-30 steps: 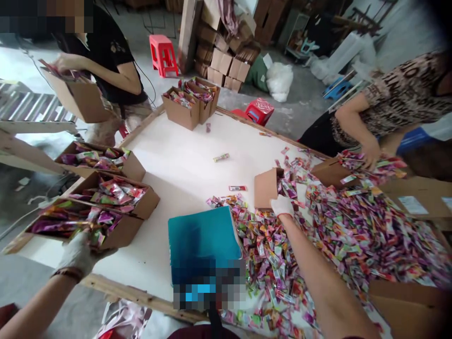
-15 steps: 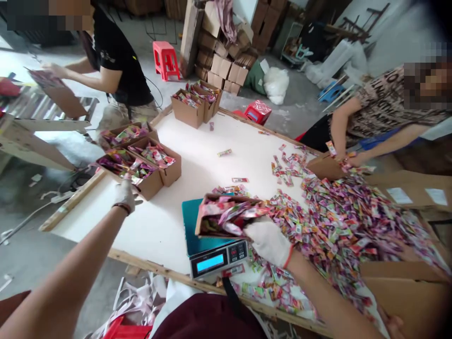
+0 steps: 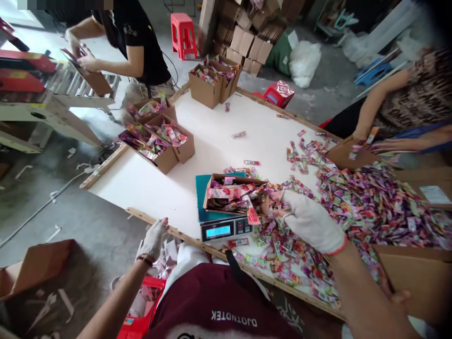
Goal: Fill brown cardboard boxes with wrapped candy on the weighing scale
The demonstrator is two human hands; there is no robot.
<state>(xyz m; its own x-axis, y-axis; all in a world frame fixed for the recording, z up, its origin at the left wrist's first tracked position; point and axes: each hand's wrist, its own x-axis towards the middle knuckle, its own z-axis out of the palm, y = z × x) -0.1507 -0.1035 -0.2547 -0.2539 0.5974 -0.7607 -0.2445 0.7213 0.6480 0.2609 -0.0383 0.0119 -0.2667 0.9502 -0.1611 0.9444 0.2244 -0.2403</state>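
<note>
An open cardboard box [image 3: 211, 207] filled with small pink and purple packets stands on the teal plate of a digital scale [image 3: 243, 226], its blue display lit. My right hand [image 3: 312, 221], in a white glove with bare fingertips, is just right of this box, over loose packets [image 3: 282, 245]. Its thumb and fingers are apart, with nothing visibly held. My left hand [image 3: 152, 241], gloved likewise, is beside the wooden front edge of the table [image 3: 183, 234]. Its fingers are stretched out and hold nothing.
Packet-filled boxes stand at the table's left [image 3: 167, 162] and far corner [image 3: 205, 92]. A large packet heap [image 3: 374, 207] covers the right side. One co-worker [image 3: 420, 99] handles a box there; another [image 3: 130, 52] holds cardboard beside a roller conveyor. An empty-looking carton [image 3: 416, 278] sits lower right.
My left hand has drawn back from the filled boxes to the table's front edge. My right hand has left the box on the scale and moved right, to the packets. The view has shifted.
</note>
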